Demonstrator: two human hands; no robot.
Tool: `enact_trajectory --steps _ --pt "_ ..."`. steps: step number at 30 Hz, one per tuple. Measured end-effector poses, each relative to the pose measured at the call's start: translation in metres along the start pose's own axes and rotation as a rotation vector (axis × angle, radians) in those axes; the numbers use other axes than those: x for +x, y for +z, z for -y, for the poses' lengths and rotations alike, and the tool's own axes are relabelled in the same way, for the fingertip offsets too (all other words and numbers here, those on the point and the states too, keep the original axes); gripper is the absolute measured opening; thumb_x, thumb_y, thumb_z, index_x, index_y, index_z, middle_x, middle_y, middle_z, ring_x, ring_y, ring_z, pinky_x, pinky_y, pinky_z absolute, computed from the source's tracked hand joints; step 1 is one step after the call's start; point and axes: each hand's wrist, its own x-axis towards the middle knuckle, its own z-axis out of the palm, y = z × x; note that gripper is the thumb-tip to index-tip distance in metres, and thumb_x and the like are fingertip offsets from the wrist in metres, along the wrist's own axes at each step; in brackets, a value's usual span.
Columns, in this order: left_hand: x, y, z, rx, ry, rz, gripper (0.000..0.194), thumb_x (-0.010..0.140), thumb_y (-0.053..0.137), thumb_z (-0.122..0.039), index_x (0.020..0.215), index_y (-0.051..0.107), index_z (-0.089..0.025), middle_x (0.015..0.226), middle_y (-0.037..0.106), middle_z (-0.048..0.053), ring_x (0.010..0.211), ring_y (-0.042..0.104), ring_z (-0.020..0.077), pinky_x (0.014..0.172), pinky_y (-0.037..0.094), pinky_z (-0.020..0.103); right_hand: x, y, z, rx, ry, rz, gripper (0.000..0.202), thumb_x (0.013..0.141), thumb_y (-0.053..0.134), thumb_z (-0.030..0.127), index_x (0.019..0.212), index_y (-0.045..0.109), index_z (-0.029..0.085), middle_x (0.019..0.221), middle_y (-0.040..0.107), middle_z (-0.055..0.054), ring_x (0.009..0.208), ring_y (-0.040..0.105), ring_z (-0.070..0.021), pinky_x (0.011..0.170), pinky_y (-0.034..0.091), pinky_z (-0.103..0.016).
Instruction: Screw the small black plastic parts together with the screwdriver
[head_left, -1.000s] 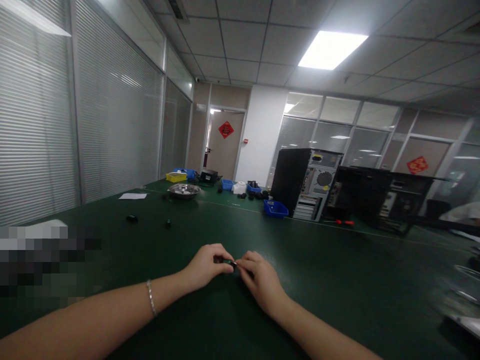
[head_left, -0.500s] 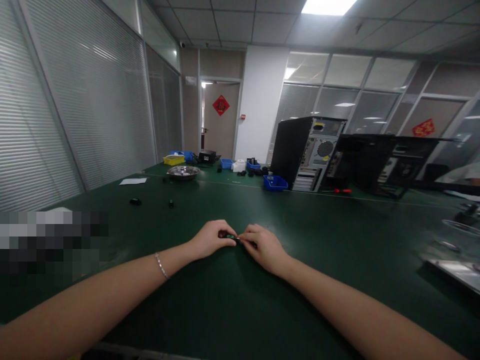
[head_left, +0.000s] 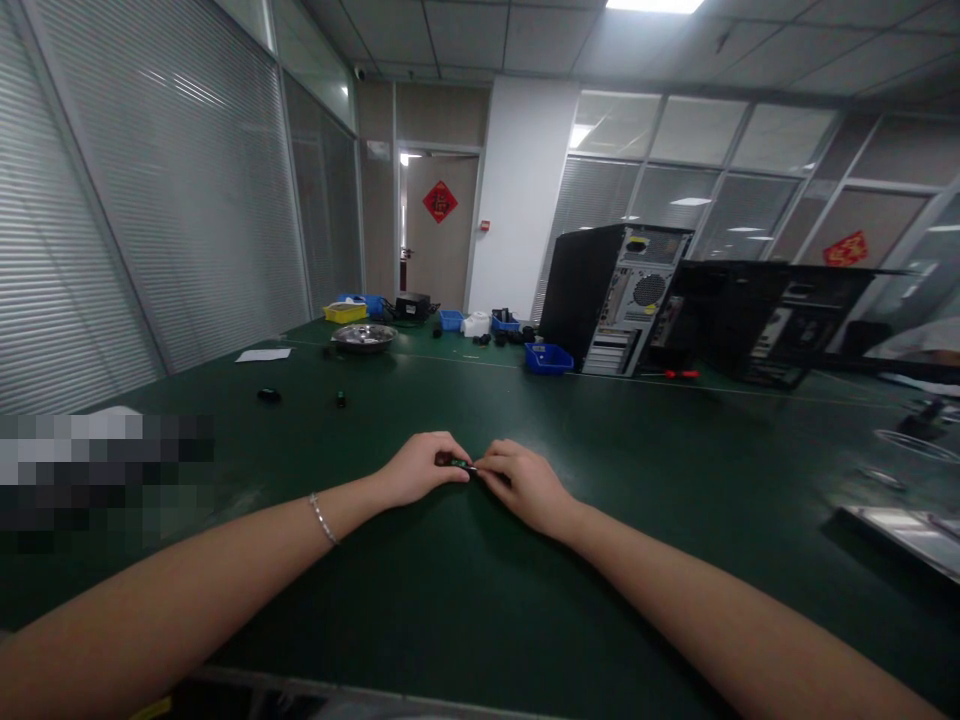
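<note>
Near the middle of the green table (head_left: 480, 580), my left hand (head_left: 424, 468) pinches a small dark piece with a green circuit board (head_left: 459, 464) between thumb and fingers. A short silvery tip shows at the board's right end. My right hand (head_left: 523, 482) is closed at that tip, thumb and fingertips pressed together. Whether the right fingers hold a separate small part or just the tip is too small to tell. Farther off to the left lie a small black object (head_left: 269, 396) and a small dark piece with green on it (head_left: 341, 399).
A metal bowl (head_left: 365, 338) and white paper (head_left: 263, 355) lie at the back left. A blue bin (head_left: 548, 358) stands by a black computer tower (head_left: 585, 290). More computer cases (head_left: 780, 310) stand right. A metal tray (head_left: 904, 538) sits at the right edge.
The whole view has shifted slightly, so everything appears a little higher. Both hands keep their pinch at the small board, with barely any change in finger position.
</note>
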Motion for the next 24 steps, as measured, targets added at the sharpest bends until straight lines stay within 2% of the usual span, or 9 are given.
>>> enact_trajectory --steps 15,24 --pt "-0.0006 0.0007 0.0014 -0.063 -0.001 -0.047 0.018 0.078 0.069 -0.028 0.092 0.073 -0.017 0.087 0.063 0.003 0.075 0.055 0.0156 0.069 0.041 0.025 0.0027 0.0028 -0.0015 0.09 0.045 -0.035 0.021 0.093 0.05 0.023 0.101 0.07 0.024 0.092 0.063 -0.003 0.088 0.057 -0.0173 0.075 0.043 -0.027" --pt "0.0006 0.0016 -0.0007 -0.07 -0.012 -0.118 0.021 0.078 0.069 -0.032 0.093 0.073 -0.016 0.086 0.062 0.004 0.075 0.055 0.0164 0.066 0.041 0.026 0.0059 0.006 0.0044 0.135 0.118 -0.119 0.018 0.092 0.051 0.022 0.092 0.069 0.019 0.088 0.06 -0.004 0.08 0.057 -0.0159 0.071 0.043 -0.026"
